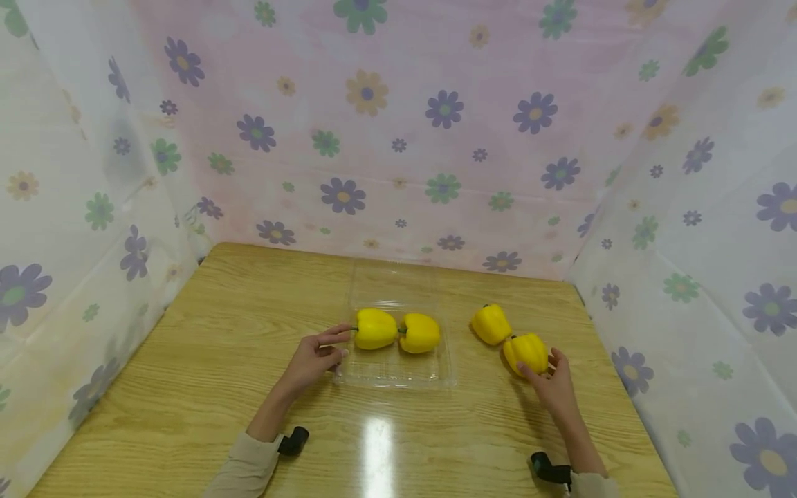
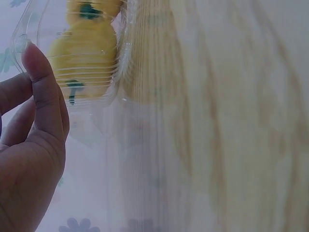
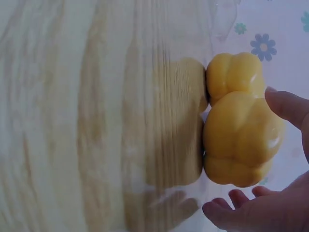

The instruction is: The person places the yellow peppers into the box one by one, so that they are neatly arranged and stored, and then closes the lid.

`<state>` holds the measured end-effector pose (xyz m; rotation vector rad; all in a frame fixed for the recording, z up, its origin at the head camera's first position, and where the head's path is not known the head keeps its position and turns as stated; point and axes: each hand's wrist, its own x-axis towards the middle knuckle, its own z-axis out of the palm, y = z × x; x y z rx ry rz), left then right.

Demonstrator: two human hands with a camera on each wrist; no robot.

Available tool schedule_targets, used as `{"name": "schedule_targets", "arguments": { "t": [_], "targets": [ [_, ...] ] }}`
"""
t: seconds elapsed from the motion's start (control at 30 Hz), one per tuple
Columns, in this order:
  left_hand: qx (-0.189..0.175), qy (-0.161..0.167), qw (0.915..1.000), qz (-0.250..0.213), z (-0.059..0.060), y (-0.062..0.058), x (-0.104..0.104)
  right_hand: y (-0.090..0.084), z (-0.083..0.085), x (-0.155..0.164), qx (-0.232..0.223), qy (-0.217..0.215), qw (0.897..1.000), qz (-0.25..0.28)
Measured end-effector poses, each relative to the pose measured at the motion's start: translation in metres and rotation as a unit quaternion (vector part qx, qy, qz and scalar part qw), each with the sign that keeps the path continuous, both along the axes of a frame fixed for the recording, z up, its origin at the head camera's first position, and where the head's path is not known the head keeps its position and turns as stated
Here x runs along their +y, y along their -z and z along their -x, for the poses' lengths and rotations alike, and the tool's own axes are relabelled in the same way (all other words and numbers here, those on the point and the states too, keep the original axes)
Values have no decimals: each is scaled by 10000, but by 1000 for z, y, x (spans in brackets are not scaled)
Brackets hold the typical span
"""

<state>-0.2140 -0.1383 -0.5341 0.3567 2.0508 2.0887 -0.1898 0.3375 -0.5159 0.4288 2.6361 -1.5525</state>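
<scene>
Two yellow bell peppers lie on their sides in a clear plastic clamshell container (image 1: pixel 394 380): the left pepper (image 1: pixel 375 329) and the right pepper (image 1: pixel 420 333), green stems pointing left. My left hand (image 1: pixel 314 360) holds the container's left edge between thumb and fingers, near the left pepper's stem. To the right, my right hand (image 1: pixel 556 380) is spread around a third bell pepper (image 1: pixel 526 353), thumb on the near side. In the right wrist view the fingertips (image 3: pixel 217 212) stand apart from this pepper (image 3: pixel 241 130). Another bell pepper (image 1: pixel 490 324) lies just behind it, touching it.
The container's clear lid (image 1: pixel 394 283) lies open toward the back of the wooden table (image 1: pixel 249 297). Flower-patterned sheets (image 1: pixel 398 138) hang behind and on both sides. Each wrist carries a black camera mount, the left mount (image 1: pixel 294 440) and the right mount (image 1: pixel 549 469).
</scene>
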Motion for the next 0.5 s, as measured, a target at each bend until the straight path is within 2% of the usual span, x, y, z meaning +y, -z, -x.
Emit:
{"name": "schedule_targets", "arguments": {
  "t": [0.1, 0.5],
  "targets": [
    [15, 4, 10000, -44, 1, 0, 0, 1, 3, 0, -235, -89, 9995, 206],
    [-66, 10, 9999, -78, 1, 2, 0, 10, 6, 1, -52, 93, 9996, 256]
  ]
}}
